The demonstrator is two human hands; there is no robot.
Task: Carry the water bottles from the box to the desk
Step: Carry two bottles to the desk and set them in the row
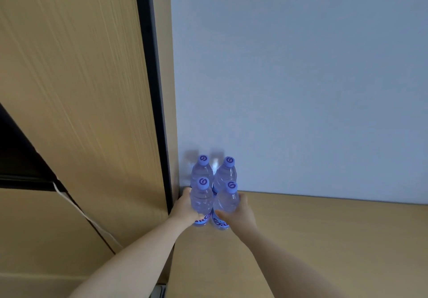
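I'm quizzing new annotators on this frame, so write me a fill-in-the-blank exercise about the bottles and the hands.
1. ____ water bottles stand on the desk in the corner by the wall.
2. Every bottle has a ____ cap.
3. The left hand grips the near left bottle, and the right hand grips the near ____ bottle.
4. The two far bottles are touched by ____ hand.

Missing words: four; purple; right; neither
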